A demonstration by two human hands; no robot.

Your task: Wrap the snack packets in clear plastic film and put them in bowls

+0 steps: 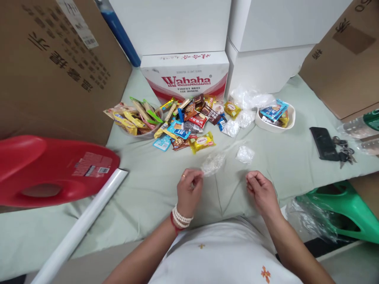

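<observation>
My left hand (189,191) pinches the near end of a clear plastic wrapper (213,163), which lies out to its upper right on the pale green cloth (154,185). My right hand (260,190) hovers beside it with its fingers curled in, and nothing shows in them. A second crumpled clear wrapper (244,154) lies just beyond my right hand. Farther back is a heap of wrapped snacks (189,120) spilling from a bowl (139,124) on the left. A white bowl (276,117) with blue and yellow packets stands to the right of the heap.
A red plastic stool (50,169) and a white roll (79,227) lie at the left. A green stool (340,207) is at the right, with a black phone (324,144) and keys (345,152) beyond it. Cardboard boxes (56,67) and a Wahaha carton (185,75) ring the back.
</observation>
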